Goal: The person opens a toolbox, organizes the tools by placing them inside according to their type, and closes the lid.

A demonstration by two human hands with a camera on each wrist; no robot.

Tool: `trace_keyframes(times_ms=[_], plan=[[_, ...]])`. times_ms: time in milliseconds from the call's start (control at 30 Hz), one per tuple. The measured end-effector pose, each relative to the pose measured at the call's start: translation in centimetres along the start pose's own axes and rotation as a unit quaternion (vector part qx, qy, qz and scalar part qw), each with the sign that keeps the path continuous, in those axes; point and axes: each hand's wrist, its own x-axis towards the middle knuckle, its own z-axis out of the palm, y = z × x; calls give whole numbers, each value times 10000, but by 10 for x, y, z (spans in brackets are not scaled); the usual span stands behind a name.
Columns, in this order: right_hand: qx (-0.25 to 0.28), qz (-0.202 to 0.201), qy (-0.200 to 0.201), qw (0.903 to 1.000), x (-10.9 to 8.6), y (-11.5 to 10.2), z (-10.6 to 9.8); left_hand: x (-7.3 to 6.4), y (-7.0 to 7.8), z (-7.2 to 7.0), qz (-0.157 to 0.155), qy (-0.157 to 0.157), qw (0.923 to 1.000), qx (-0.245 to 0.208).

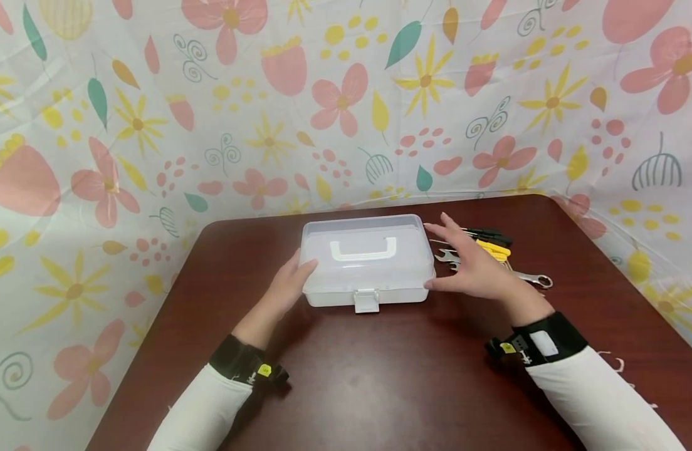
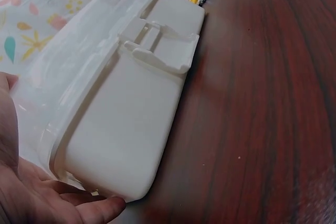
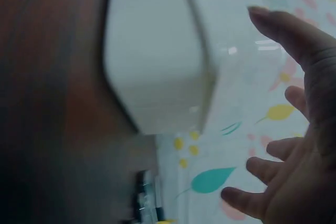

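A white plastic storage box [image 1: 368, 297] with a translucent lid sits at the middle of the table, its closed lid carrying a white handle [image 1: 364, 250] and its front a white latch [image 1: 366, 301]. My left hand [image 1: 286, 282] holds the box's left end. In the left wrist view, its fingers [image 2: 102, 211] touch the lower end while the thumb lies by the lid. At the other end, my right hand [image 1: 478, 266] has its fingers spread around the right side. The right wrist view shows a gap between most of these fingers and the box.
Beyond my right hand lie several tools: a combination wrench [image 1: 534, 279], an open-end wrench [image 1: 446, 257], yellow handles [image 1: 494, 248] and black-handled tools [image 1: 495, 237]. The dark red wooden table [image 1: 346, 388] meets a flower-patterned cloth [image 1: 340, 144] at the back and sides.
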Motion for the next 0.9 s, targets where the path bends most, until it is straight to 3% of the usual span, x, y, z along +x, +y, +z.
trace_keyframes(times_ms=[100,200,600,900], plan=[[24,293,-509,9983,1,8,6,0,-2,1,-37,-81,9995,-293],[21,415,-720,9965,1,12,10,1,-4,1,-85,-120,9988,-464],[-78,662,-808,9945,0,15,13,5,-5,1,-750,-112,9946,-704],[213,361,-772,9961,3,22,13,7,-2,0,-906,-245,9909,-965]])
